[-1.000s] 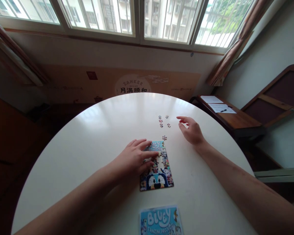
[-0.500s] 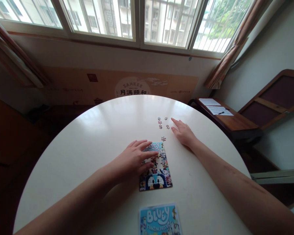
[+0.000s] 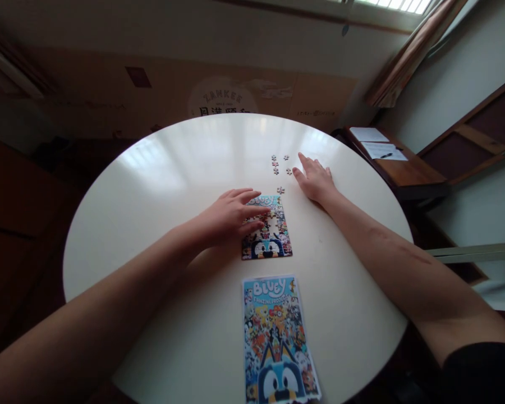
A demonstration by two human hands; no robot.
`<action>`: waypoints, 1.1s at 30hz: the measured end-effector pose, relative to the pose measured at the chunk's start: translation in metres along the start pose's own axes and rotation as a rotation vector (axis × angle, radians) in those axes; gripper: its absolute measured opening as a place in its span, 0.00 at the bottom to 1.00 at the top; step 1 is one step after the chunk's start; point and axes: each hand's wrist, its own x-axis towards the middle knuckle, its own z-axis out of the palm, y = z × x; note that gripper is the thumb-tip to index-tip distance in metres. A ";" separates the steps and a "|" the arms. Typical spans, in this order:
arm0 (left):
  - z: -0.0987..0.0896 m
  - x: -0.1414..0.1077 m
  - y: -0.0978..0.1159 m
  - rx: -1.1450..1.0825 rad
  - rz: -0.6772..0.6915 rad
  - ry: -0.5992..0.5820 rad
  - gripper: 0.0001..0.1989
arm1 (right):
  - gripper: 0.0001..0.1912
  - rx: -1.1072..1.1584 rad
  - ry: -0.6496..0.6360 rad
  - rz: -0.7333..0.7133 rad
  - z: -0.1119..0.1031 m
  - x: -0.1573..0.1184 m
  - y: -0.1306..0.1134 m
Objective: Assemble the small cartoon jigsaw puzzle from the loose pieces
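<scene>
A partly assembled jigsaw puzzle (image 3: 268, 248) lies on the white round table (image 3: 345, 280), with a gap in its middle where the tabletop shows. My left hand (image 3: 238, 212) rests over the puzzle's left side, fingers spread, hiding part of it. Farther to the right, my right hand (image 3: 313, 178) lies with fingers apart beside several loose puzzle pieces (image 3: 275, 164). One single piece (image 3: 280, 191) sits just above the puzzle's top edge. Nearer to me is a printed picture sheet (image 3: 273, 331) showing the same blue dog design and the word Bluey.
At the right stands a wooden side table (image 3: 416, 168) with papers (image 3: 382, 150) and a pen on it. Behind the round table, a large printed cardboard panel (image 3: 168, 95) leans along the wall. A curtain (image 3: 404, 67) hangs at the right of the window.
The view has tipped downward, so the whole picture sheet shows and less of the window. My right hand's thumb and forefinger have spread a little. My left hand stays over the puzzle.
</scene>
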 end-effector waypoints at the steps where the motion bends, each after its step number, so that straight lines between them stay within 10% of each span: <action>1: -0.001 0.000 0.001 -0.001 -0.002 0.011 0.18 | 0.35 -0.006 0.002 0.009 0.000 0.000 0.000; 12: -0.006 -0.001 0.008 0.023 -0.004 0.083 0.19 | 0.37 -0.087 -0.117 0.037 0.003 0.007 -0.001; 33: -0.015 -0.001 -0.002 -0.343 -0.365 0.685 0.15 | 0.34 -0.097 -0.133 -0.005 0.003 0.013 0.000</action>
